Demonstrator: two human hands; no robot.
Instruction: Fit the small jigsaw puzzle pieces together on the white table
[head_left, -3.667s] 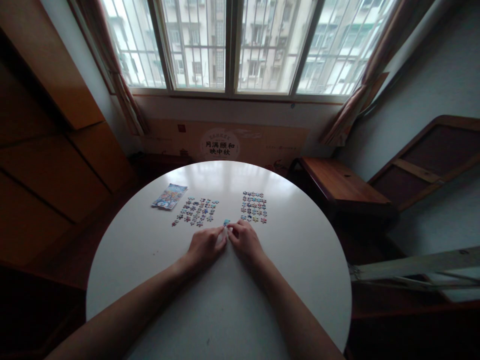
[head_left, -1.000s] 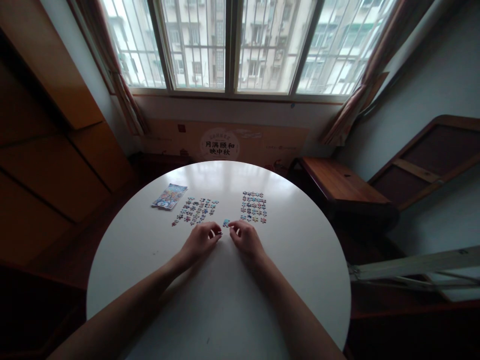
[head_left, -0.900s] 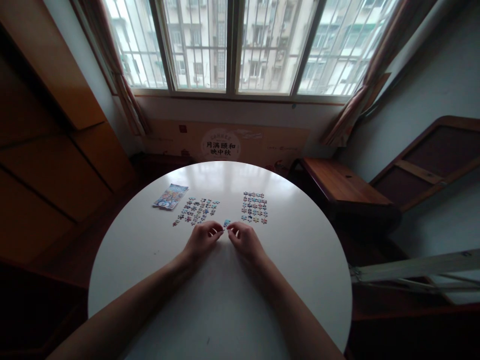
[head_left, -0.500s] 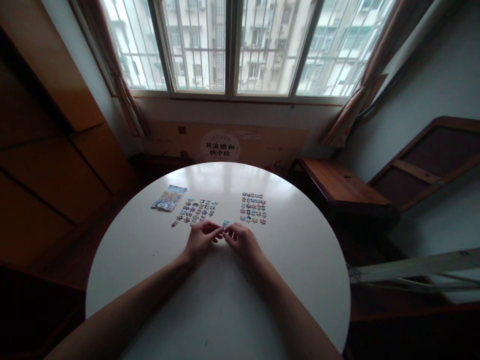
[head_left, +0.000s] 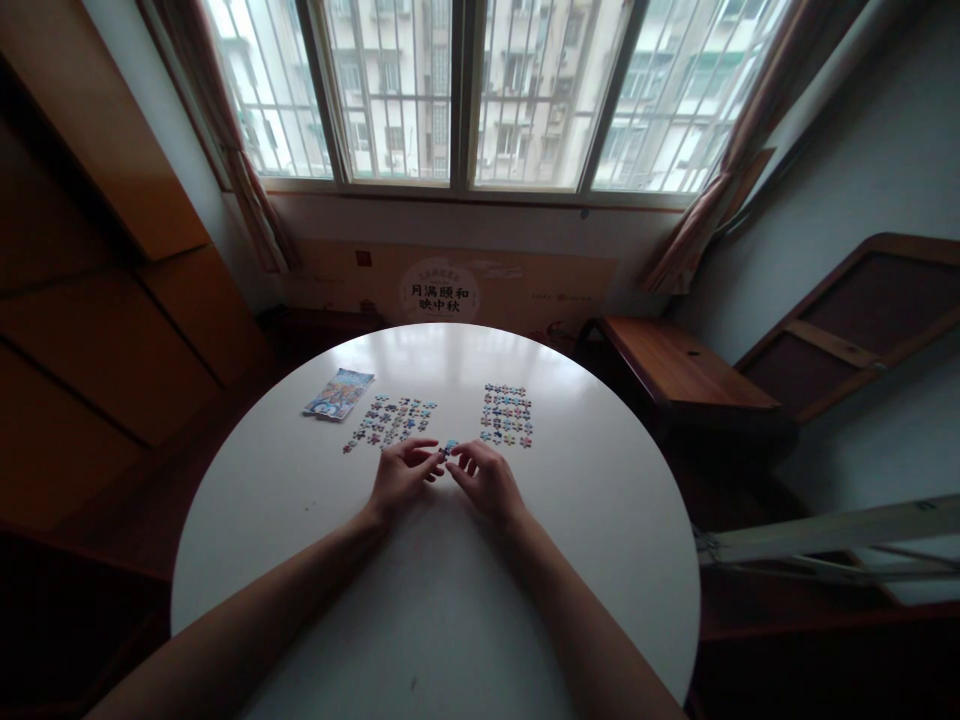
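Near the middle of the white round table (head_left: 442, 600), my two hands come together around a small clump of joined jigsaw puzzle pieces (head_left: 450, 446), blue on top. My left hand (head_left: 403, 476) has its thumb and fingers at the clump's left side and seems to pinch it. At the right side, my right hand (head_left: 486, 476) keeps thumb and index finger parted, close to the clump. Loose jigsaw pieces (head_left: 386, 420) lie spread beyond my left hand. More pieces (head_left: 508, 413) are laid out in neat rows beyond my right hand.
A colourful picture sheet or packet (head_left: 340, 394) rests at the table's far left. Beyond the table's right edge is a wooden bench (head_left: 682, 365); a barred window (head_left: 465, 100) fills the far wall. A wooden cabinet (head_left: 67, 380) stands left.
My right thumb and index finger have spread a little from the joined pieces. My left fingers have loosened slightly, and more of the clump shows. The laid-out pieces have not moved.
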